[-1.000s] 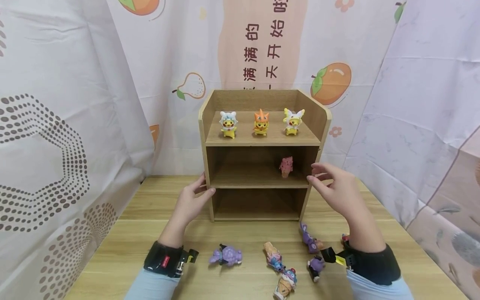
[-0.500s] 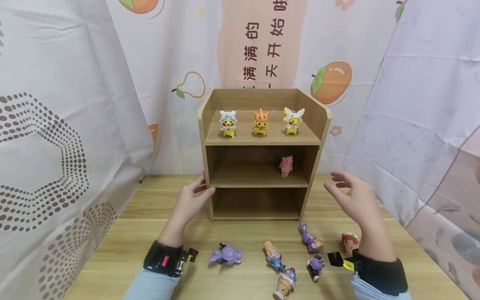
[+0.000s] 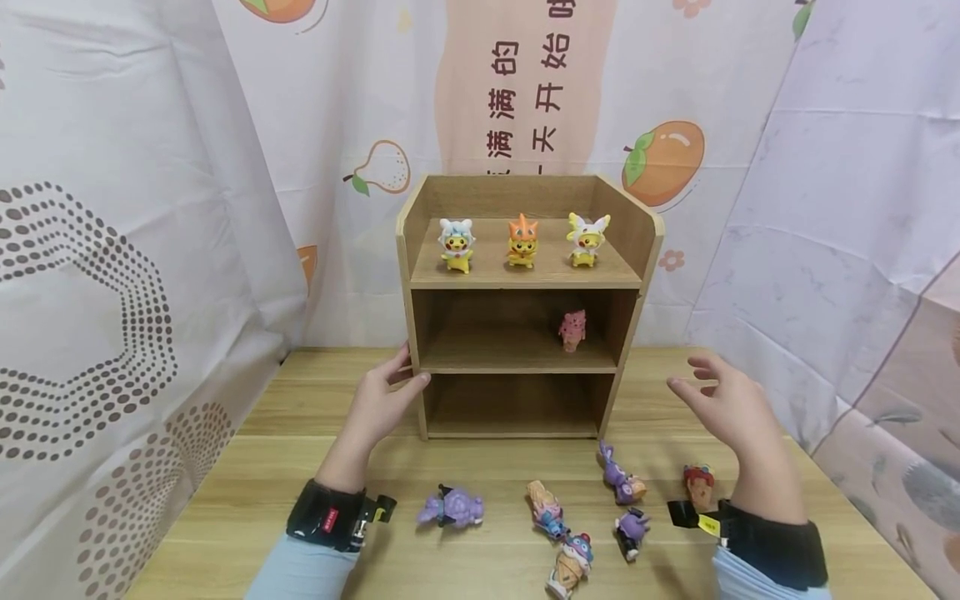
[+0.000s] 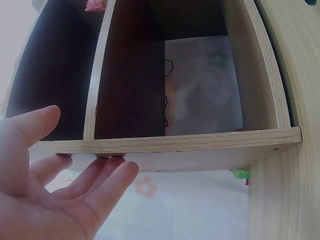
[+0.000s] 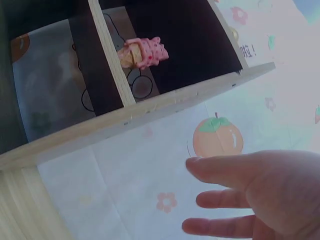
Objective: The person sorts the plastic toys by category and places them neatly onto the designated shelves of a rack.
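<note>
Bench (image 3: 281,417), pale wood-grain top. Far side: white cloth backdrop (image 3: 360,92), printed orange fruit (image 3: 663,164), pear outline (image 3: 388,170) and peach-toned panel (image 3: 517,92) with dark Chinese characters (image 3: 502,104). Left: white cloth (image 3: 217,208), brown dotted rings (image 3: 142,308). Right: pale creased cloth (image 3: 832,208), leaf-patterned towards the near side. Light: soft, even.

Left fingers (image 4: 112,187) and right fingers (image 5: 220,227) extend loosely, both arms (image 3: 348,458) forward.
</note>
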A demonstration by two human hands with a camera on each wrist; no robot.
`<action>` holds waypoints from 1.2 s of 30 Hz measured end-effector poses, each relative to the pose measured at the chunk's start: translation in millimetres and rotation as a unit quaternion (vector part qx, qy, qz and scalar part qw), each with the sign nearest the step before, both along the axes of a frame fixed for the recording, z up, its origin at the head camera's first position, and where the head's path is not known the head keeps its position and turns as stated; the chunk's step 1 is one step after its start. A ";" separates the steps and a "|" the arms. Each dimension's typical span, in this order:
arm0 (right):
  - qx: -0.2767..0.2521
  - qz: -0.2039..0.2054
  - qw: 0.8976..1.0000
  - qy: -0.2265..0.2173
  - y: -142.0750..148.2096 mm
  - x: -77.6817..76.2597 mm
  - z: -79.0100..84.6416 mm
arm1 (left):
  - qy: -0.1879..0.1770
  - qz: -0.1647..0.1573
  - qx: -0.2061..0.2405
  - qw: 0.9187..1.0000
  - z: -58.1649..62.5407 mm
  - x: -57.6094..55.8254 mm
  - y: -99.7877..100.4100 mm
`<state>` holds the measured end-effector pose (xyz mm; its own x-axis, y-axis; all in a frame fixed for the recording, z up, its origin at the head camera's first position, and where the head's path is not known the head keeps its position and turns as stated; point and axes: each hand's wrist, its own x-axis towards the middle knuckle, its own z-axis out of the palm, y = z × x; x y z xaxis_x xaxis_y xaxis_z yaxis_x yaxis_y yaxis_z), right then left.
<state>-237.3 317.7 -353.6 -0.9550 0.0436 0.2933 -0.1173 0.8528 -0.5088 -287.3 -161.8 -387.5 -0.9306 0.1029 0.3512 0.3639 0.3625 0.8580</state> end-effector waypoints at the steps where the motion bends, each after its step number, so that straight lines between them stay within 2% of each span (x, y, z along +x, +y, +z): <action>1: 0.002 0.002 1.000 -0.005 2.0 -0.3 -0.7 | 0.000 0.000 -0.001 1.000 0.2 0.0 -0.1; 13: 0.003 -0.011 0.997 -0.072 18.4 -5.8 -9.2 | -0.014 0.007 0.000 1.000 2.5 0.2 -0.7; 18: -0.003 -0.010 0.993 -0.116 25.6 -7.2 -14.4 | -0.017 0.005 -0.003 1.000 2.4 0.3 -0.7; 23: 0.007 0.007 0.991 -0.137 32.0 -8.3 -20.1 | -0.006 0.001 -0.005 1.000 1.6 0.6 0.0; 30: -0.022 0.009 0.985 -0.172 37.4 -8.2 -27.1 | -0.009 0.002 -0.003 1.000 0.6 0.2 0.8; 36: -0.007 0.004 0.978 -0.210 43.8 -9.5 -33.5 | -0.009 0.001 -0.002 1.000 0.7 0.9 1.0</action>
<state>-246.8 361.4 -387.1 -0.9915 0.0359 -0.1249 0.0967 0.8457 -0.5249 -286.5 -160.8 -386.8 -0.9373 0.1026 0.3332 0.3470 0.3671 0.8630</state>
